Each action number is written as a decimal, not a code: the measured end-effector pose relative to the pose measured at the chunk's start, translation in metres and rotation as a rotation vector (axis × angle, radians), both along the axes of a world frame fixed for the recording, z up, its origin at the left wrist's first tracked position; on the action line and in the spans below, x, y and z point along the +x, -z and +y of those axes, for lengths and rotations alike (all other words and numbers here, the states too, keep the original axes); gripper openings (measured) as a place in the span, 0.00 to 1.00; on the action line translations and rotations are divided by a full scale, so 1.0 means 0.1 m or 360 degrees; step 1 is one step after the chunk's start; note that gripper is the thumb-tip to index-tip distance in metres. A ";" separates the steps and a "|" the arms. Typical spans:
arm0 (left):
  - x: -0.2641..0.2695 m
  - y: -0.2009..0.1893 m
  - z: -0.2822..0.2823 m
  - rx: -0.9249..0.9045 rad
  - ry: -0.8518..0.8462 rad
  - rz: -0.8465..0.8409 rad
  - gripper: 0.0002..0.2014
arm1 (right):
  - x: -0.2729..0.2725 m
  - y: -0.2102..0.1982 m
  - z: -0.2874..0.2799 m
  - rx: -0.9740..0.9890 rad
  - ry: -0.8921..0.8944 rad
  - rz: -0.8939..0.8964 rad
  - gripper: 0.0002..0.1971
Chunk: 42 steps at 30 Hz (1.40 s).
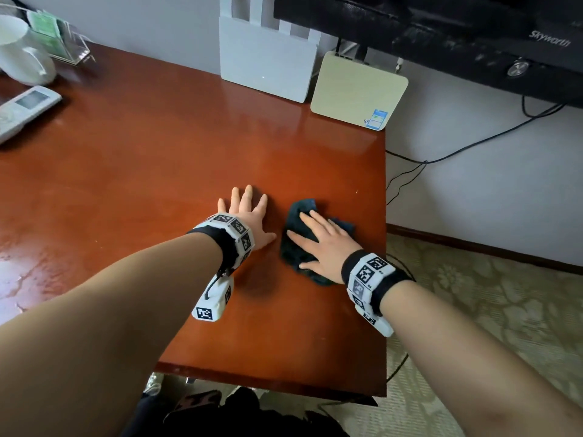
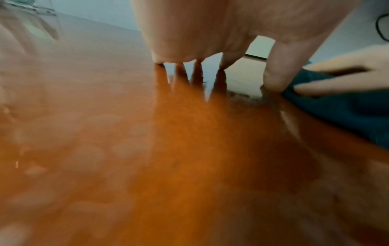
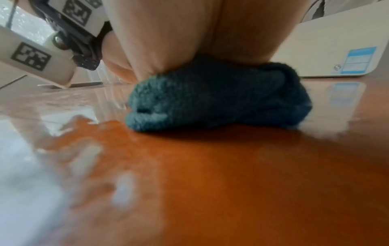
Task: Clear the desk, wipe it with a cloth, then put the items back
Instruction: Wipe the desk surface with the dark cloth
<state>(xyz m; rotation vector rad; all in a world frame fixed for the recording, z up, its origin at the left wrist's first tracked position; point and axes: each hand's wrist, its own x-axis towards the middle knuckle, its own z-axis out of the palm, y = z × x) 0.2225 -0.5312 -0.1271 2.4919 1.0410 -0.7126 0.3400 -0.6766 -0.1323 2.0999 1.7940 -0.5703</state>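
The right hand [image 1: 325,244] lies palm down on the dark teal cloth [image 1: 301,225], its grip spread, with straight fingers [image 1: 310,220] pressing the bunched fabric onto the bench [image 1: 157,171] rather than pinching it; the right wrist view shows the palm bearing on the top of the crumpled cloth [image 3: 221,98]. The cloth sits near the right edge of the bench, about midway between its near and far sides. Just left of it, apart from the fabric as far as the head view shows, the left hand [image 1: 249,216] rests flat on the bare wood, grip spread, holding nothing; in the left wrist view its fingertips [image 2: 275,79] meet the glossy surface, though that picture is blurred and the thumb may be touching the cloth's edge. Both wrists carry white bands with black square markers. At the far edge of the bench a white router [image 1: 265,67] leans against the wall, and a cream set-top box [image 1: 356,89] with a blue sticker lies just right of it, under a black television [image 1: 441,29]. At the far left stand a white mug [image 1: 22,52], a clear holder [image 1: 60,39] with green packets and a white remote control [image 1: 25,108]. Streaky sheen shows on the wood at the near left.
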 end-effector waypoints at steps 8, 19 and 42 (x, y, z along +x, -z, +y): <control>0.35 0.16 -0.07 0.0097 -0.0125 0.0092 0.48 | 0.89 0.07 0.21 0.0183 0.0733 -0.0054 0.27; 0.34 0.10 -0.01 -0.0075 -0.0075 0.0197 0.61 | 1.04 -0.24 -0.03 0.0697 0.1197 0.0179 0.27; -0.09 0.16 0.24 -0.0027 -0.0187 0.0072 0.65 | 1.05 0.03 0.02 0.0145 0.1366 0.0013 0.27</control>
